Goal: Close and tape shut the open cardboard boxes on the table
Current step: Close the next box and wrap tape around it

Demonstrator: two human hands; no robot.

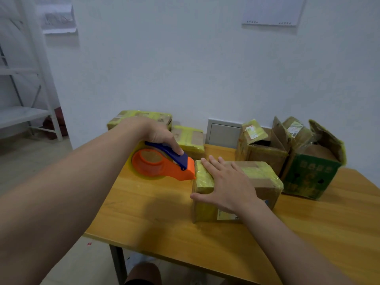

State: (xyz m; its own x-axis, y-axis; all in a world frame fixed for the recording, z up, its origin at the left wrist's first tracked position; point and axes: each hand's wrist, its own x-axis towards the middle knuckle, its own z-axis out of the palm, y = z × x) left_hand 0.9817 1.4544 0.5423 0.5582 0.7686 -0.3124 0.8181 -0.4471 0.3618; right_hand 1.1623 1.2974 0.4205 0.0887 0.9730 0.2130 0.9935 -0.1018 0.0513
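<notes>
- Cardboard boxes stand across the middle and right of the frame on a yellow-brown wooden table (156, 212).
- The closed brown cardboard box (264, 176), striped with yellow tape, sits at centre right, lower in the frame than the other boxes.
- The person's right hand (228, 184) lies flat on the top of this box, with its fingers straight and spread apart and its thumb hanging over the box's front face.
- The left hand (158, 134), at frame centre, has its fingers curled round the blue handle of an orange-and-blue plastic tape dispenser (164, 167).
- The dispenser's orange nose touches the box's upper left edge.
- Further right, an open brown cardboard box (265, 155) stands just beside an open green printed cardboard box (310, 177), both with their flaps raised.
- Above the left hand lie a large yellow-taped parcel (139, 117) and a small yellow-taped parcel (189, 138), both sealed.
- A white metal shelf (24, 114) stands at the upper left.
</notes>
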